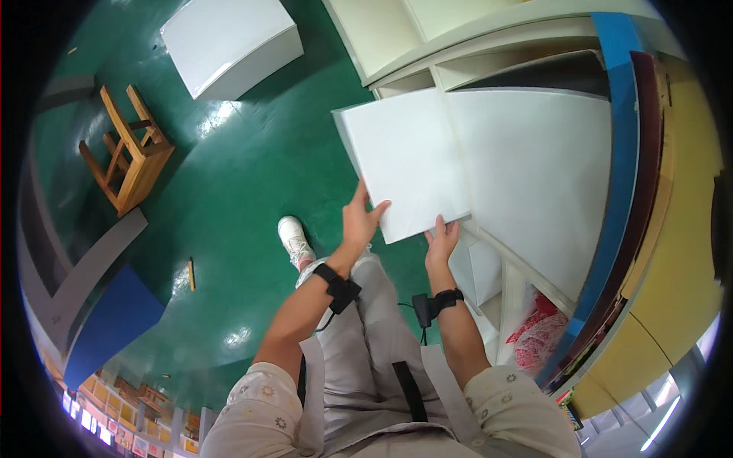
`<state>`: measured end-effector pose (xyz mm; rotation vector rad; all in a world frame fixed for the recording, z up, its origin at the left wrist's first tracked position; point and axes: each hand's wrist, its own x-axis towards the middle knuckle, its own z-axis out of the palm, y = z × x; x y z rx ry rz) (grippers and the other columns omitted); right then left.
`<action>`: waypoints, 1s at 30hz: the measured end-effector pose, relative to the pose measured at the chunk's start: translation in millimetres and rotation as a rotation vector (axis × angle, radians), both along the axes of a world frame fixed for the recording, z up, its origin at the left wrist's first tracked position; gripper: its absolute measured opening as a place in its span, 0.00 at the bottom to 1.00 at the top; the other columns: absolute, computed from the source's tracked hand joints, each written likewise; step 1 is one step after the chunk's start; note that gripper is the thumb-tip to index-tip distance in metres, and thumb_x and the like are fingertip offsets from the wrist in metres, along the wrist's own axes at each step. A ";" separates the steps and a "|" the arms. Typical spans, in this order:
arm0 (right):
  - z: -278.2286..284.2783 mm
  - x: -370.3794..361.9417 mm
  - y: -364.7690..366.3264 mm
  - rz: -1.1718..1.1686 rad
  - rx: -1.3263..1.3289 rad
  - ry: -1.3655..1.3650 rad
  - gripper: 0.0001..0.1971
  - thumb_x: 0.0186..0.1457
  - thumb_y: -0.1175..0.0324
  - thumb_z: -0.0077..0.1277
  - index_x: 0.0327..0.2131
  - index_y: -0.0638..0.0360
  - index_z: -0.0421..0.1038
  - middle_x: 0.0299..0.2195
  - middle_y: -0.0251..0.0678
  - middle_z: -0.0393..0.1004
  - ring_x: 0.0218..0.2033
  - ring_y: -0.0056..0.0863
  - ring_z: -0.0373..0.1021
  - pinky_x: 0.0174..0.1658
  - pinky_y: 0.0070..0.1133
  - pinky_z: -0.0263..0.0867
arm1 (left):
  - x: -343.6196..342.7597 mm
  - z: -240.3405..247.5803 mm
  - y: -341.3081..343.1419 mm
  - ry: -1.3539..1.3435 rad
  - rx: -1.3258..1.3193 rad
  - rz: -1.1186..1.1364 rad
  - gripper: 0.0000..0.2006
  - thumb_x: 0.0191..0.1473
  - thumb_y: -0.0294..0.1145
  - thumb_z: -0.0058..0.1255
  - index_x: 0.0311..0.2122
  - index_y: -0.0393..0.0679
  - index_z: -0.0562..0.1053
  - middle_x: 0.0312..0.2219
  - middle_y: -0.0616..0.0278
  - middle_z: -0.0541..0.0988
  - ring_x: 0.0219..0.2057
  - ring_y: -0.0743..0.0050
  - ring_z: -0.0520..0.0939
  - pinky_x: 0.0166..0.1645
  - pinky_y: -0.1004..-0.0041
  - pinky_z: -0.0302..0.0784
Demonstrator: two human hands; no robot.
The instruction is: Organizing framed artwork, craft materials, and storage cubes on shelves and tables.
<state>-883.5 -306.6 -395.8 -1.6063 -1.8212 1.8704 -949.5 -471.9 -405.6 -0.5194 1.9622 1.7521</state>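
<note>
A white box-like piece (408, 160) with a flat top face and a narrow side face is held in front of me, above the green floor. My left hand (362, 220) is closed on its left near edge, thumb on the top face and the other fingers partly hidden. Under the near right corner, my right hand (443, 241) supports the edge with its fingertips; the rest of its grip is hidden. The piece borders a large white panel (542, 168) on its right, and I cannot tell whether they touch. Both wrists carry black straps with small devices.
A cream shelf unit (412, 82) stands ahead at the right. Blue (617, 114) and dark red boards line the right side. Red-and-white wrapped material (540, 336) lies low right. A white box (233, 46), wooden stool (141, 164), yellow stick (192, 275) and blue panel (114, 324) are leftward.
</note>
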 end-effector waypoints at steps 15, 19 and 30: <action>68.5 21.7 -11.5 0.459 -0.200 -0.366 0.18 0.53 0.61 0.41 0.46 0.58 0.61 0.41 0.38 0.67 0.42 0.28 0.65 0.41 0.25 0.62 | -24.8 -80.0 -32.1 0.168 0.065 -0.311 0.20 0.45 0.30 0.45 0.47 0.46 0.65 0.36 0.55 0.74 0.39 0.61 0.75 0.43 0.70 0.68; 85.0 -27.3 -58.7 0.546 -0.240 -0.399 0.15 0.52 0.60 0.41 0.41 0.58 0.65 0.34 0.37 0.72 0.34 0.25 0.69 0.36 0.22 0.63 | 18.2 -80.5 -225.9 -0.352 -0.288 -0.302 0.18 0.43 0.37 0.45 0.41 0.43 0.70 0.32 0.54 0.76 0.36 0.64 0.76 0.41 0.71 0.69; 48.0 -323.3 -199.1 1.032 0.229 0.149 0.22 0.45 0.66 0.50 0.45 0.61 0.61 0.37 0.43 0.70 0.36 0.33 0.69 0.40 0.23 0.63 | -177.0 37.0 -418.4 -0.198 -0.567 0.057 0.33 0.43 0.43 0.51 0.53 0.40 0.54 0.45 0.47 0.66 0.45 0.60 0.70 0.39 0.66 0.70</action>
